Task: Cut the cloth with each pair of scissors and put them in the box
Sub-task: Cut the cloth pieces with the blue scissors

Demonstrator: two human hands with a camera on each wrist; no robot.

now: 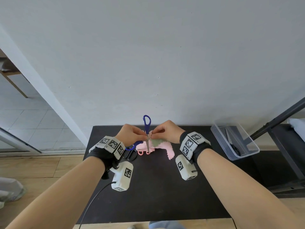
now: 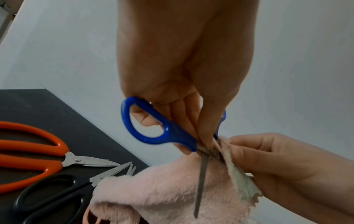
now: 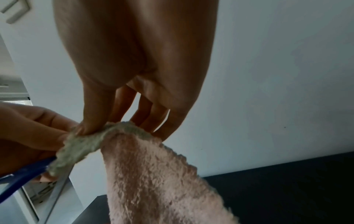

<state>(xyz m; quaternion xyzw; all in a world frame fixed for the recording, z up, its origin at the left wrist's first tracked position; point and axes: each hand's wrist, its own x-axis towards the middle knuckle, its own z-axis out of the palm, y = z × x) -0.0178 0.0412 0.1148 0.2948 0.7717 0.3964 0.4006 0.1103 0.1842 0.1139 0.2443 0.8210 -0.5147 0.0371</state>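
A: Why does the black rectangular tabletop (image 1: 156, 195) carry everything in a cluster at the frame's centre?

B: My guess is reach — the clear plastic box (image 1: 235, 139) waits at the right edge with one dark-handled pair of scissors already inside, so finished pairs travel only a short way.

A: And the fluffy pink cloth with a grey-green corner (image 2: 162, 194)?

B: Its bulk rests on the table in mid-frame; the right hand (image 1: 166, 131) pinches the raised corner between thumb and forefinger, likely to keep it taut for the blades.

A: The left hand (image 1: 132, 134)?

B: It grasps the blue-handled steel scissors (image 2: 162, 130), fingers through a loop, blades parted over the cloth's edge — a cut looks under way.

A: The other pairs?

B: The orange-handled scissors (image 2: 38, 153) and the black-handled scissors (image 2: 47, 197) lie in the lower left of the left-wrist view, seemingly awaiting their turn.

A: Any writing?

B: No brand shows; only black-and-white square markers on the wrist units, with lettering too small to read.
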